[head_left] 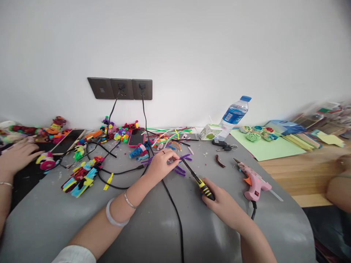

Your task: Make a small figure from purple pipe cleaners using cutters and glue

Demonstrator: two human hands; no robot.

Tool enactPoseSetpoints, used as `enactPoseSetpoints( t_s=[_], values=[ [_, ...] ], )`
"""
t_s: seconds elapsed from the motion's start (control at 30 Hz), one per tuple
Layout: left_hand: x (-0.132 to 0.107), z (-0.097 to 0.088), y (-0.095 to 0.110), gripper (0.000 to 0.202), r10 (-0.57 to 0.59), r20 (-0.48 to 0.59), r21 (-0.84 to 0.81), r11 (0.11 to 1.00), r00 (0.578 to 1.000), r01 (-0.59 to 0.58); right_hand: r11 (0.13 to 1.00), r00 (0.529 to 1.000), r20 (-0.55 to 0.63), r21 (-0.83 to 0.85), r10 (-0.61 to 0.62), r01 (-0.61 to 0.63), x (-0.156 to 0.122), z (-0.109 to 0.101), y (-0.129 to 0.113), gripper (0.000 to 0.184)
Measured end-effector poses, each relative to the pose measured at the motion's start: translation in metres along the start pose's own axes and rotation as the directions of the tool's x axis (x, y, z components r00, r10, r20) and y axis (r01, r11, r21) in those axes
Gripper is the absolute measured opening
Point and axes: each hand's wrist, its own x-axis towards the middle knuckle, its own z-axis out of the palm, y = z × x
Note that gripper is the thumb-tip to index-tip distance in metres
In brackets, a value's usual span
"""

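Observation:
My left hand (161, 164) is closed in a pinch on a purple pipe cleaner (179, 170), whose bent strands stick out beyond the fingertips. My right hand (219, 199) is wrapped around a tool with a yellow-and-black handle (205, 189) and a long, thin black front. Its tip meets the purple strands beside my left fingertips; what kind of tool it is, I cannot make out. Close behind my left hand lies a blue fuzzy figure (139, 150). A pink hot glue gun (256, 184) rests on the grey table (214, 233), to the right of my right hand.
Black cables (175, 212) cross the table from the wall sockets (120, 88). Pipe-cleaner figures (82, 175) and phones (136, 137) lie left. A tilted water bottle (233, 117), small carton (210, 132) and keys (223, 145) stand behind. Another person's hand (19, 157) is at far left.

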Motion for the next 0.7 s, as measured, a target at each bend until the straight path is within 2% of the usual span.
enactPoseSetpoints(
  t_s=[0.23, 0.37, 0.7],
  values=[
    [0.0002, -0.0002, 0.0003, 0.01, 0.011, -0.041, 0.038, 0.999, 0.999, -0.009, 0.999, 0.998, -0.048, -0.037, 0.037, -0.039, -0.0039, 0.0036, -0.0075, 0.026],
    [0.0001, -0.0003, -0.0004, 0.009, 0.022, -0.072, 0.039, 0.999, 0.997, -0.02, 0.998, 0.997, -0.06, -0.033, 0.046, -0.048, -0.0055, 0.0022, -0.0098, 0.028],
    [0.0003, -0.0005, 0.0006, 0.009, 0.031, -0.065, 0.022, 0.999, 0.997, -0.03, 1.0, 0.998, -0.056, -0.017, 0.017, -0.018, -0.0045, 0.0028, -0.0076, 0.022]
  ],
)
